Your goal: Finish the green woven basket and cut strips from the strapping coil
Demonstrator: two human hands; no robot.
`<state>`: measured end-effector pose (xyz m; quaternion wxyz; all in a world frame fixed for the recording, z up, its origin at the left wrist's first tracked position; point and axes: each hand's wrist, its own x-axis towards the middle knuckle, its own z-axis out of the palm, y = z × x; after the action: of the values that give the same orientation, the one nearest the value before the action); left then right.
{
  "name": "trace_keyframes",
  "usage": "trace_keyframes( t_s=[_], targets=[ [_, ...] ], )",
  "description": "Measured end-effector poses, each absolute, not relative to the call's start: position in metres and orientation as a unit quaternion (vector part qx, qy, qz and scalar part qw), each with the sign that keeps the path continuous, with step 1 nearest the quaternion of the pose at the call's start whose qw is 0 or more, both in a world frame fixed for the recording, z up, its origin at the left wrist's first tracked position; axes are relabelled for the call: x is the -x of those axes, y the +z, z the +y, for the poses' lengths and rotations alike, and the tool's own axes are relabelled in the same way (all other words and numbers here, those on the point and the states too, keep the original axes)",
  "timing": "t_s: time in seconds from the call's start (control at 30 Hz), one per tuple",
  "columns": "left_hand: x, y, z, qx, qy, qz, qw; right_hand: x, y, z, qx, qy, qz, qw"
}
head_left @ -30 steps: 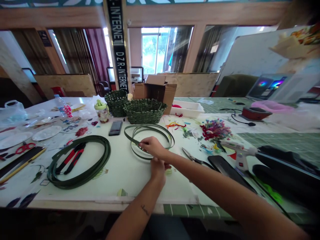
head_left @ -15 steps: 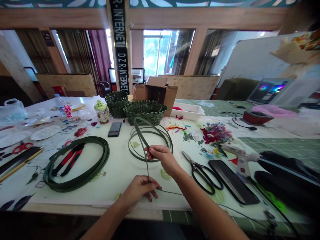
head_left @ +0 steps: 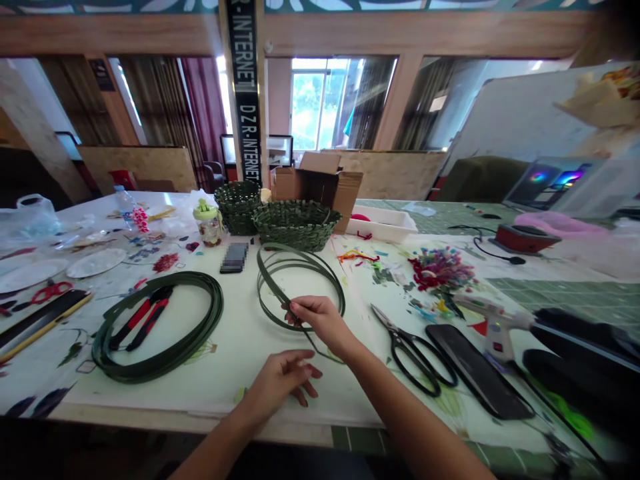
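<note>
My right hand point(head_left: 323, 323) pinches a dark green weaving strip point(head_left: 273, 283), which bends into loose loops standing on the table beyond the fingers. One thin end of the strip runs from under this hand to the right, behind my wrist. Close below, my left hand point(head_left: 280, 383) hovers with its fingers apart and nothing between them. A larger coil of green strips point(head_left: 213, 320) lies to the left, around red-and-black pliers point(head_left: 140, 323). Just past the loops stands an oval green woven basket point(head_left: 297, 227), with a taller woven basket point(head_left: 239, 208) beside it.
Black-handled scissors point(head_left: 413, 350), a dark tray point(head_left: 477, 373) and a glue gun point(head_left: 500, 327) lie on the right. Behind them is a colourful bunch of pipe-cleaner-like stems point(head_left: 440, 267). A phone point(head_left: 234, 258), a green-lidded jar point(head_left: 207, 225) and a cardboard box point(head_left: 350, 197) stand further back.
My left hand has let go of the thin end of the strip, its fingers now spread. In my right hand, the raised loop has tipped lower and to the left.
</note>
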<state>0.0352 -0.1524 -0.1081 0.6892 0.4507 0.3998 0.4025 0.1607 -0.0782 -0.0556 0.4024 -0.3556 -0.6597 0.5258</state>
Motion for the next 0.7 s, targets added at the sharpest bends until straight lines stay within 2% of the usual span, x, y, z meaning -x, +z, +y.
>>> trace_keyframes(
  t_s=[0.13,0.23,0.33,0.47,0.7],
  targets=[
    [-0.014,-0.095,-0.139,-0.385,0.533,0.420,0.625,-0.151,-0.050,-0.081,0.388,0.352,-0.785,0.332],
    [0.006,-0.089,-0.125,-0.263,0.624,0.361,0.641,-0.138,-0.048,-0.092,0.374,0.257,-0.840,0.299],
    [0.023,-0.091,-0.115,-0.170,0.633,0.318,0.685,-0.124,-0.050,-0.105,0.383,0.146,-0.878,0.248],
    [0.037,-0.096,-0.108,-0.137,0.639,0.322,0.685,-0.117,-0.058,-0.117,0.411,-0.019,-0.894,0.178],
    [0.049,-0.092,-0.103,-0.069,0.686,0.310,0.655,-0.161,-0.083,-0.133,0.428,-0.165,-0.846,0.274]
  ],
)
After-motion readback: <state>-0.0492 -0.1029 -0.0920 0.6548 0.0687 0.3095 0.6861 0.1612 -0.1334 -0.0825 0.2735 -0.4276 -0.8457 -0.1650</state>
